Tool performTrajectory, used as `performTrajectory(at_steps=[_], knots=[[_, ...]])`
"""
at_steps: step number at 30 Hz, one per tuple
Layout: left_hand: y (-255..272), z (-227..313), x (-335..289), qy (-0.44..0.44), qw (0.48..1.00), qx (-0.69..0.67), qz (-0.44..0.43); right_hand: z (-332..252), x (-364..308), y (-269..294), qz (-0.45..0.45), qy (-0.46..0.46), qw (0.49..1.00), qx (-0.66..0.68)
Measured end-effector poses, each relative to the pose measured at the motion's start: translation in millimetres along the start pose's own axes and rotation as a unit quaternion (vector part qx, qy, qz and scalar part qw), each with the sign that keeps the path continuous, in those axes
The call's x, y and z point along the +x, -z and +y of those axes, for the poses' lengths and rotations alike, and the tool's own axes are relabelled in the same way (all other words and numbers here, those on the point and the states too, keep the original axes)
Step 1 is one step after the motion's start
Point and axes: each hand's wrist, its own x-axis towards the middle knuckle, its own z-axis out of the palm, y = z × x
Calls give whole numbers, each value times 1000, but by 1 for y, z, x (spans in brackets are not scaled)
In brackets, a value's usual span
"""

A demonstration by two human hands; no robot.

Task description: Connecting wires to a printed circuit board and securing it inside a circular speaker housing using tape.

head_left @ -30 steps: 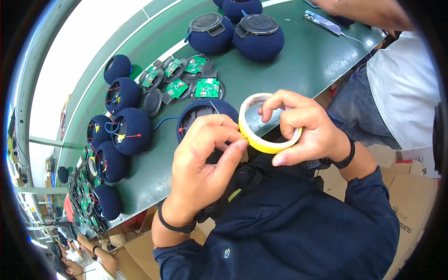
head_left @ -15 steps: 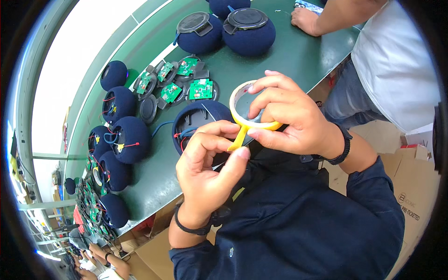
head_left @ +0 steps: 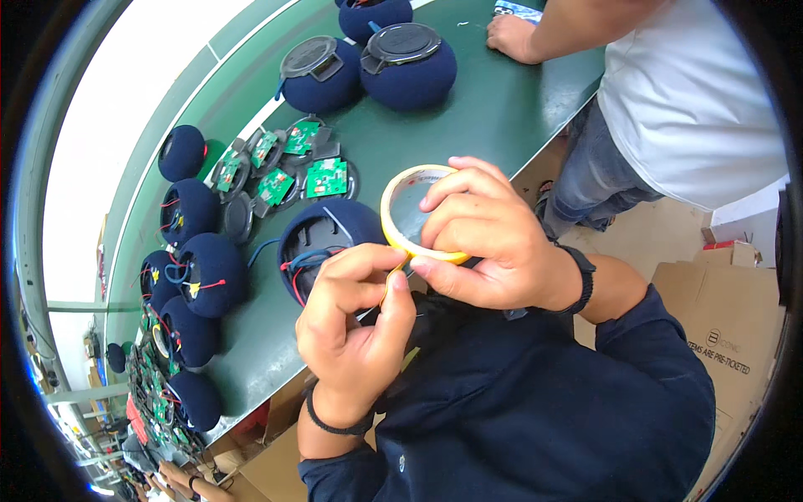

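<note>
A roll of yellow tape (head_left: 390, 219) is gripped in my right hand (head_left: 493, 238), its fingers curled through and over the ring. A short end of tape runs from the roll's lower edge, pinched between the thumb and forefinger of my left hand (head_left: 355, 322). Just beyond my left hand lies a round navy fabric-covered speaker shell (head_left: 360, 219), its open side showing black plastic and blue and red wires. Part of that shell is hidden behind my left fingers.
Black round bases with green circuit boards (head_left: 326, 177) lie past the shell. Two capped navy speakers (head_left: 410, 71) stand farther back. More wired shells (head_left: 213, 274) line the left, near a heap of boards (head_left: 150, 393). Another person's hand (head_left: 512, 38) rests on the green table (head_left: 493, 109).
The view has shifted, so the table things sit lower and more left. The tape end between my hands has turned and now shows its narrow edge.
</note>
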Motion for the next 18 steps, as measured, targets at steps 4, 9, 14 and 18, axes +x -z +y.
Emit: performTrajectory(at_steps=[4,9,14,18], knots=[[-4,4,7,-128,990,56,-6,-1,-4,1,5,-43,994,99],[-2,16,5,-236,961,138,-47,-3,-6,12,-19,-92,969,228],[17,39,-34,-385,918,-37,-88,54,0,6,72,-278,921,263],[30,25,-23,-98,969,-84,-210,104,-7,30,-37,-103,983,-146]])
